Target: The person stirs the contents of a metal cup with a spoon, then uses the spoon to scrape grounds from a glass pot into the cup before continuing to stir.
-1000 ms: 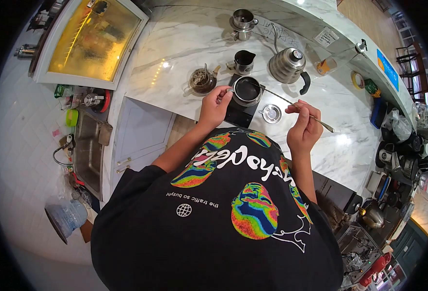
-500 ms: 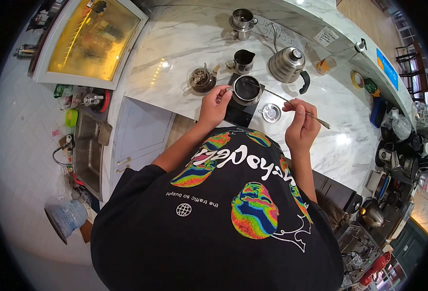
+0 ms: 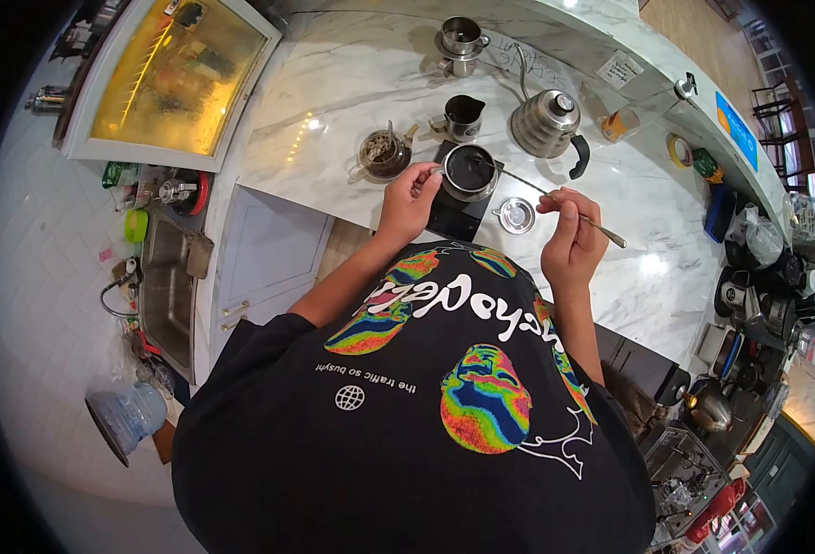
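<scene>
A metal cup [image 3: 469,193] holding something dark stands on a flat black device [image 3: 452,222], which may be a scale. My left hand [image 3: 408,202] is closed on the small handle at the cup's left side. In my right hand [image 3: 575,236] is a long thin metal spoon [image 3: 598,227], gripped between thumb and fingers. Its far end reaches over the cup's right rim to the dark contents, where the tip is hard to make out. A small round metal piece [image 3: 516,216] lies on the counter between the cup and my right hand.
Behind the cup are a metal pitcher [image 3: 464,114], a gooseneck kettle [image 3: 546,125] and a stacked metal dripper [image 3: 461,39]. A glass pot [image 3: 386,153] with dark liquid stands left. A sink [image 3: 167,286] is at far left; kitchenware crowds the far right.
My right hand and the spoon have shifted very slightly, with the spoon's handle end a little lower and to the left. My left hand stays on the cup handle.
</scene>
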`<action>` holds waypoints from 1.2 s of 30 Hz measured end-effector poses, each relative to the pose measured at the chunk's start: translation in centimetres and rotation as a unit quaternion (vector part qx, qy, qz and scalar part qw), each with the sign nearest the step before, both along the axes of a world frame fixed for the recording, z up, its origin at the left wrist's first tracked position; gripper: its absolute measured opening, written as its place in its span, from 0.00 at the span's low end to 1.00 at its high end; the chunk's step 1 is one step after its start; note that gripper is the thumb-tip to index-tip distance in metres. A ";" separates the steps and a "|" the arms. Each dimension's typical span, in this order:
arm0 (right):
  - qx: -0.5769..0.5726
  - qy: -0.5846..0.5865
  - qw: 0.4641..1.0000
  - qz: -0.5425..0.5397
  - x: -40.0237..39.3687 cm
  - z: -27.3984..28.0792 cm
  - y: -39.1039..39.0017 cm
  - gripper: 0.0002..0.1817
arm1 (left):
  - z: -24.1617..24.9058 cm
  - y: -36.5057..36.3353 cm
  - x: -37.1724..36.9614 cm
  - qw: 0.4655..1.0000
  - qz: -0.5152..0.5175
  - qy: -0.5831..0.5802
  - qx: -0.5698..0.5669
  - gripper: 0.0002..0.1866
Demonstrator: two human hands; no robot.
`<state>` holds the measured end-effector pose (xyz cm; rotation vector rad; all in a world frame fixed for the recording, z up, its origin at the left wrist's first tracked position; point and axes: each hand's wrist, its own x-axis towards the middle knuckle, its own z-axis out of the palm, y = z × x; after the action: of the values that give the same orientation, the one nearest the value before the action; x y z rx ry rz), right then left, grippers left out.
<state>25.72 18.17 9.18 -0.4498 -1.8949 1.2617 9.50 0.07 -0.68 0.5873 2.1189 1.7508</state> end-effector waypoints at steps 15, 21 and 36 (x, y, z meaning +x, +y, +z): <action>0.020 0.009 1.000 0.006 -0.2 0.0 0.2 0.11 | -0.9 -0.1 -0.2 1.000 0.004 -0.010 0.001 0.12; 0.056 0.016 0.998 0.004 0.4 -0.9 1.0 0.11 | -0.7 -0.1 -0.2 1.000 0.004 -0.006 0.001 0.12; 0.053 -0.009 0.998 0.024 0.3 -0.4 0.6 0.09 | -1.2 -0.1 -0.1 1.000 0.007 -0.011 0.010 0.12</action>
<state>26.05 18.78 8.76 -0.3621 -1.9885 1.1848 9.44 -0.02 -1.85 0.5555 2.0984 1.7792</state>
